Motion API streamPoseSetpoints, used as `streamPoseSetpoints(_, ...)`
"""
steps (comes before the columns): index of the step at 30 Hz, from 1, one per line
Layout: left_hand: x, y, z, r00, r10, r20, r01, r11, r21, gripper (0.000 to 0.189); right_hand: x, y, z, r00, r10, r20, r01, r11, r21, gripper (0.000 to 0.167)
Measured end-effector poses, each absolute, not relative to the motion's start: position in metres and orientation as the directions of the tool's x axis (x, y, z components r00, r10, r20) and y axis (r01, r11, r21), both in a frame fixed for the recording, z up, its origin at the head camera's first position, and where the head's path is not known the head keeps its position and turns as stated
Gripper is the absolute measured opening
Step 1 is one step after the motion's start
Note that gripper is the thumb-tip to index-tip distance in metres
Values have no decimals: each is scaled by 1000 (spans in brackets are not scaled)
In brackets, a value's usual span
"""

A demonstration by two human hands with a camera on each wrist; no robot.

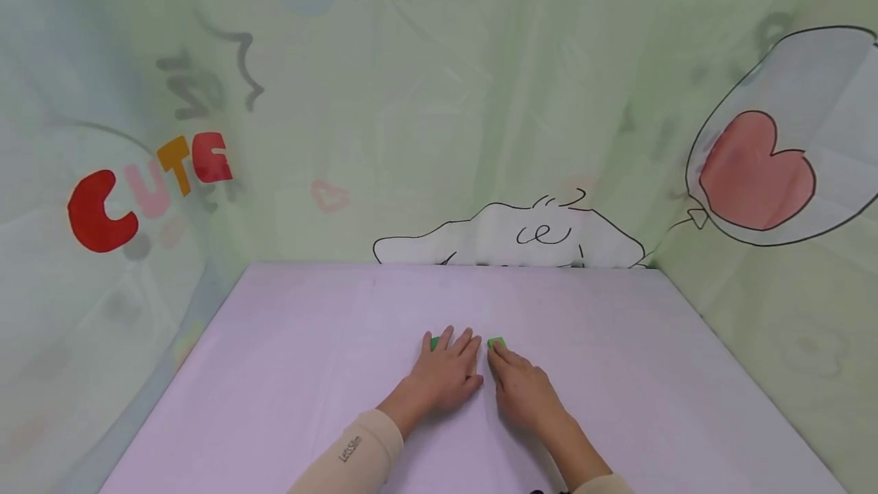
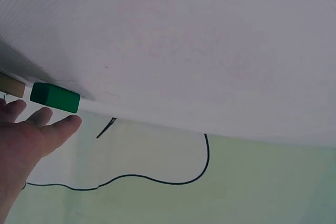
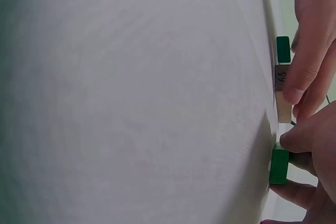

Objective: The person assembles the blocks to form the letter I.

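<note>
My left hand [image 1: 447,373] lies spread on the table, fingers extended over small blocks. A dark green block [image 1: 435,342] peeks out by its fingers; in the left wrist view this green block [image 2: 55,97] sits just beyond the fingertips, with a tan block [image 2: 12,85] beside it. The right wrist view shows the tan block [image 3: 284,107] partly behind a left finger, next to a grey-brown face [image 3: 282,77] with dark printed marks. My right hand [image 1: 527,393] pinches a brighter green block [image 3: 279,164] between thumb and fingers, a short gap from the left hand's row.
A pale lilac cloth covers the table [image 1: 309,326]. Behind and beside it hang pale green curtains [image 1: 425,113] printed with letters, a balloon and a heart. Something small and dark [image 1: 538,492] shows at the bottom edge by the right forearm.
</note>
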State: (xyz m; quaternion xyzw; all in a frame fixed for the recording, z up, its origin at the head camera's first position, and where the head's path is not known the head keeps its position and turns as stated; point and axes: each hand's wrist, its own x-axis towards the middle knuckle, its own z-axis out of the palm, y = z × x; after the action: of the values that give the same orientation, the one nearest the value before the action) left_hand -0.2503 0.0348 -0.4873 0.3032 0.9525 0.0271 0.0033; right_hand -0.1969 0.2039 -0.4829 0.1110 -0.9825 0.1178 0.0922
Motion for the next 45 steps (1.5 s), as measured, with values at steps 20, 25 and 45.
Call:
streamPoseSetpoints(20,-250,36,-482,-825,565,-5,565,825,-8,65,-196,202,-482,-969,-172,177,-207,957,-202,45)
streamPoseSetpoints(25,-250,38,-484,-831,557,-2,557,831,-6,64,-196,201,-481,-971,-171,169,-204,958,-202,46)
streamPoseSetpoints(45,-246,36,-487,-812,583,27,583,812,12,65,-195,202,-480,-968,-184,172,-219,953,-210,45)
